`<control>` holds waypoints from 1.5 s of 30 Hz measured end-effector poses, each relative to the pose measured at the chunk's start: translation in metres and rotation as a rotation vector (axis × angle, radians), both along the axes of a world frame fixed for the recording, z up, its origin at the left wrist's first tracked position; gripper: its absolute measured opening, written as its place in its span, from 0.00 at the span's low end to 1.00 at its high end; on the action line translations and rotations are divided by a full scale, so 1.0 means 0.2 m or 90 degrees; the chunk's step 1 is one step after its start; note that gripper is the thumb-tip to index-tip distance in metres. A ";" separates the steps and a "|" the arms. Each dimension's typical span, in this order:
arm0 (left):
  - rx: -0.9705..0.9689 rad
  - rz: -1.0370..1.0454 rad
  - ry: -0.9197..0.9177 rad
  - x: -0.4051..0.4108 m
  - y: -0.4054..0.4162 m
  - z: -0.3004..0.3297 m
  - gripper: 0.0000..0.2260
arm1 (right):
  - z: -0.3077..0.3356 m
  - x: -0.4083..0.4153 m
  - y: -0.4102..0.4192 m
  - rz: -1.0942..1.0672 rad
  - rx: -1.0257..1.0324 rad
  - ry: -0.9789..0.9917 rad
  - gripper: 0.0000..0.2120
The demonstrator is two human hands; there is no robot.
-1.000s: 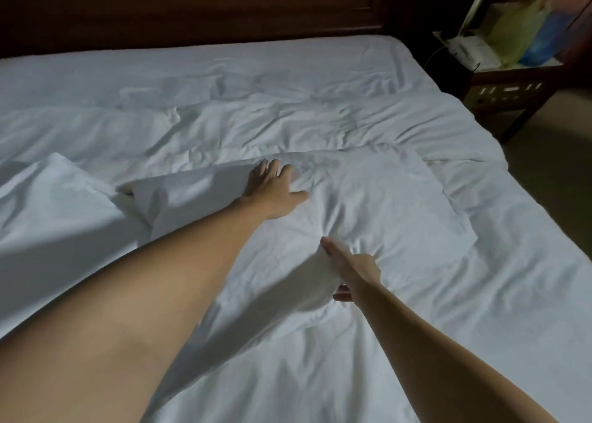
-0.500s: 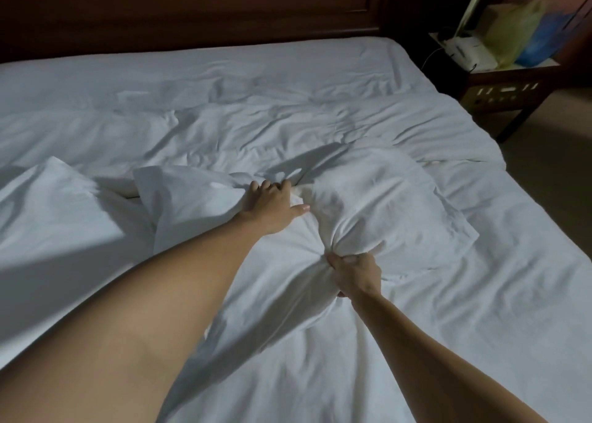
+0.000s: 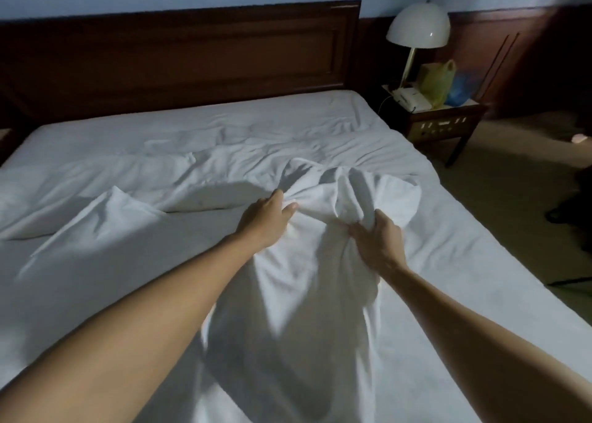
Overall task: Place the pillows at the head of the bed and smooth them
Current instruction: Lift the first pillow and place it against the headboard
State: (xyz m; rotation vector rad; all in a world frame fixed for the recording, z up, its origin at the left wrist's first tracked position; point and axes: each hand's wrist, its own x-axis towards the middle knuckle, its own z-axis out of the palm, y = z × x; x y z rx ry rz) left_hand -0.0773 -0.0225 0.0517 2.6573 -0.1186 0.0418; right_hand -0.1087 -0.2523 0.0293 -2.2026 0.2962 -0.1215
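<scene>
A white pillow (image 3: 304, 281) hangs bunched and lifted off the bed, its lower part drooping toward me. My left hand (image 3: 266, 219) grips its upper left edge, and my right hand (image 3: 374, 240) is closed on a fold at its upper right. A second white pillow (image 3: 105, 217) lies flat on the left side of the bed. The white sheet (image 3: 224, 134) at the head of the bed is wrinkled and bare below the dark wooden headboard (image 3: 192, 57).
A dark nightstand (image 3: 448, 124) stands right of the bed, carrying a white dome lamp (image 3: 418, 25), a white phone (image 3: 408, 97) and plastic bags (image 3: 439, 79). Carpeted floor (image 3: 512, 198) runs along the bed's right edge.
Both hands closed on the pillow and raised it from lying flat. My view tilted up, bringing the headboard and lamp into sight.
</scene>
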 end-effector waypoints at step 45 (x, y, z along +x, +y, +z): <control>-0.353 0.164 -0.065 -1.36 -2.32 1.19 0.12 | 1.27 -1.08 -2.30 0.065 -0.181 -0.199 0.13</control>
